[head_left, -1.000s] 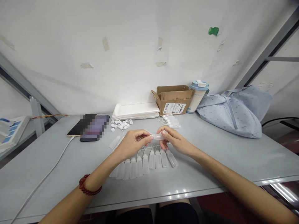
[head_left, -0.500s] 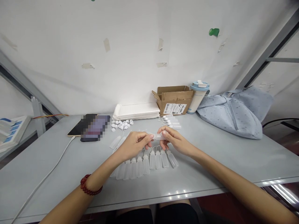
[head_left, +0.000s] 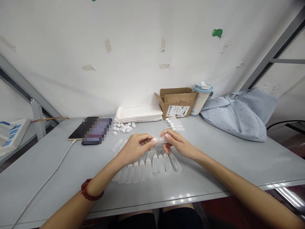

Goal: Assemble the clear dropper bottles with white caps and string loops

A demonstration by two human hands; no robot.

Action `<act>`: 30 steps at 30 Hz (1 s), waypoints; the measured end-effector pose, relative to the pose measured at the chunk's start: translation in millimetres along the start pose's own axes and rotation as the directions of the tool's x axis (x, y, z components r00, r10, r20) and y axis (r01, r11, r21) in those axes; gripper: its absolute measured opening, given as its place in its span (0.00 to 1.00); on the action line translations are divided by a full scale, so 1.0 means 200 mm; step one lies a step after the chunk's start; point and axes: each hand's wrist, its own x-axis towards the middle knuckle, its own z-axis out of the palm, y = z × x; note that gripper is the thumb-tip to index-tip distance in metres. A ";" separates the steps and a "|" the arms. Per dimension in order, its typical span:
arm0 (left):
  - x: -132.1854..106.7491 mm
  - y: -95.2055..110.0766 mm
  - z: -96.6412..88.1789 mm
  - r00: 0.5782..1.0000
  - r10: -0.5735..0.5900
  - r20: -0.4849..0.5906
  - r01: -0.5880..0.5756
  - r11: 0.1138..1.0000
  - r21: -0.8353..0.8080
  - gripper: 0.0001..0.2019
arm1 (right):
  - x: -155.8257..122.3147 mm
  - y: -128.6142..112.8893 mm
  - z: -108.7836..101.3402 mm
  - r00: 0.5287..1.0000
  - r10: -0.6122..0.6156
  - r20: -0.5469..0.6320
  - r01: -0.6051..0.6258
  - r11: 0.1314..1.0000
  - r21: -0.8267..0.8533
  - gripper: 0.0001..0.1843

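A small clear plastic bottle (head_left: 160,139) is held level above the grey table (head_left: 226,159), one end in each hand. My left hand (head_left: 135,148) pinches its left end, fingers curled. My right hand (head_left: 177,143) grips the right end. Just below the hands lies a row of several capped translucent bottles (head_left: 147,166), side by side. A pile of small white caps (head_left: 122,127) sits farther back, and a few more bottles (head_left: 175,124) lie near the box. One loose bottle (head_left: 117,145) lies left of my left hand.
Two phones (head_left: 91,130) lie at the back left, with a white cable (head_left: 47,181) trailing to the front edge. A stack of white trays (head_left: 139,113), a cardboard box (head_left: 177,101), a lidded cup (head_left: 200,98) and a blue bag (head_left: 238,114) line the wall.
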 end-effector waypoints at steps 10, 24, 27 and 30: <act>0.00 0.00 0.00 0.999 0.013 -0.034 -0.011 0.998 0.060 0.10 | 0.00 0.00 0.00 1.000 0.009 -0.001 -0.009 1.000 -0.002 0.17; 0.00 0.00 0.01 0.996 -0.082 0.045 0.081 0.997 0.020 0.19 | 0.00 -0.01 0.01 1.000 0.022 0.008 -0.022 1.000 0.022 0.18; 0.00 -0.01 0.01 0.996 -0.087 0.029 0.087 0.996 0.001 0.18 | 0.00 -0.01 0.01 1.000 0.016 0.011 -0.016 1.000 0.008 0.17; 0.01 -0.01 0.01 0.996 -0.082 0.025 0.082 0.996 -0.017 0.18 | 0.00 0.00 0.00 1.000 0.001 0.000 -0.001 1.000 -0.015 0.16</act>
